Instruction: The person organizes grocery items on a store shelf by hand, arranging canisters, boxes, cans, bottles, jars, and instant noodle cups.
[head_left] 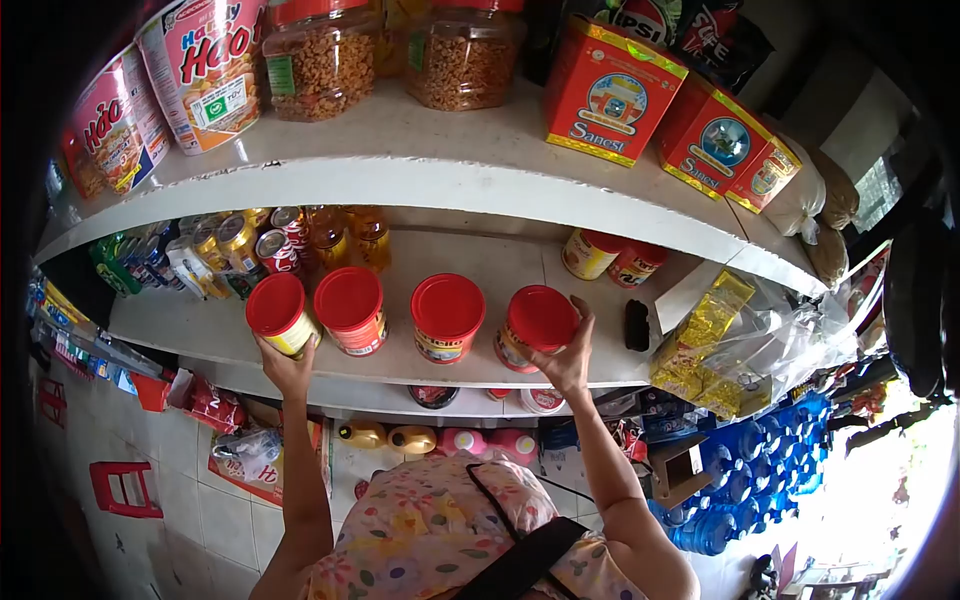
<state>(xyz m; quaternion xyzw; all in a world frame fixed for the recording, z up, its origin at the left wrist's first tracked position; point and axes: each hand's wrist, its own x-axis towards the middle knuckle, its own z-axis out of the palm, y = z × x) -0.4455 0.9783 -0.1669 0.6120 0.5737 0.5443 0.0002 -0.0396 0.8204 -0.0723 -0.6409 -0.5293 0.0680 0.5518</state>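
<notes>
Four tubs with red plastic lids stand near the front of the middle shelf [390, 378]. My left hand [288, 368] is closed round the lower side of the leftmost, yellow-labelled tub [282, 312], which leans slightly. Beside it is a red-lidded tub with a reddish label [350, 308], touched by neither hand. A further red-lidded tub [448, 316] stands apart to its right. Around the rightmost tub [540, 322], my right hand [568, 362] grips the right side, thumb in front and fingers behind.
Behind, two more red-lidded tubs [592, 252] stand at the back right, near a small black object [637, 325]. Drink cans [238, 240] and bottles fill the left. Overhead, the upper shelf edge [430, 185] carries jars and red boxes [612, 92]. A plastic-wrapped gold package [705, 340] sits right.
</notes>
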